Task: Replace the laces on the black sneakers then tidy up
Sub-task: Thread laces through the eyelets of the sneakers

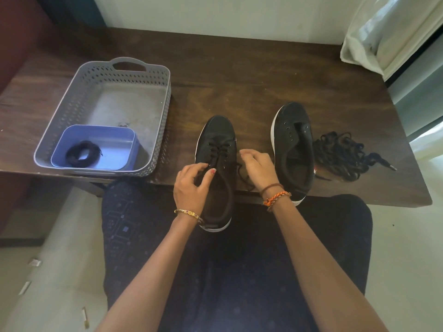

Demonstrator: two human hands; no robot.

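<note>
Two black sneakers stand on a dark wooden table (pixel 239 75). The left sneaker (pixel 217 137) hangs over the near edge and is partly laced with a black lace (pixel 221 149). My left hand (pixel 191 185) pinches the lace at the sneaker's left eyelets. My right hand (pixel 257 167) grips the lace's other end by the right eyelets. The right sneaker (pixel 293 144) has bare eyelets. A loose heap of black laces (pixel 342 155) lies right of it. A coiled black lace (pixel 82 154) sits in a blue box (pixel 96 133).
A grey perforated basket (pixel 79 97) on the table's left holds the blue box. A white curtain (pixel 393 32) hangs at the back right. My lap in dark patterned cloth is below the table edge.
</note>
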